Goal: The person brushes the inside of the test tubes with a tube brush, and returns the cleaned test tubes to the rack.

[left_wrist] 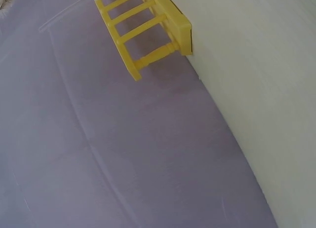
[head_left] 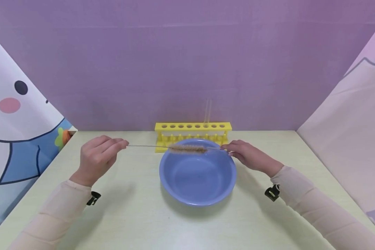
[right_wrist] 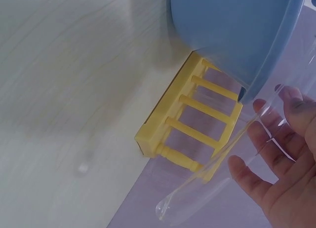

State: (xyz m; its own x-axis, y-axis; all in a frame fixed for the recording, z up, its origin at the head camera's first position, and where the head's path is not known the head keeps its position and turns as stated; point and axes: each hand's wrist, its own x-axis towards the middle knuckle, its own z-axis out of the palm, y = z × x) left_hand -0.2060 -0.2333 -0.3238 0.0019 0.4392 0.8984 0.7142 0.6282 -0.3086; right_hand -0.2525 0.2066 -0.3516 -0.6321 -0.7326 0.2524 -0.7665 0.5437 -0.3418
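Observation:
My left hand (head_left: 98, 158) pinches the thin wire handle of a test tube brush (head_left: 187, 149), which lies level above the back of a blue basin (head_left: 197, 180). Its tan bristles point toward my right hand (head_left: 248, 155). Fingers and thumb of that hand hold a clear test tube (right_wrist: 197, 178), its rounded bottom extending past the hand in the right wrist view. Whether the bristles are inside the tube I cannot tell. The left wrist view does not show the left hand.
A yellow test tube rack (head_left: 193, 127) stands behind the basin, against the purple backdrop (head_left: 187, 69). One upright clear test tube (head_left: 207, 111) stands in it. Patterned cloth sheets (head_left: 18, 104) flank the pale table (head_left: 137, 222).

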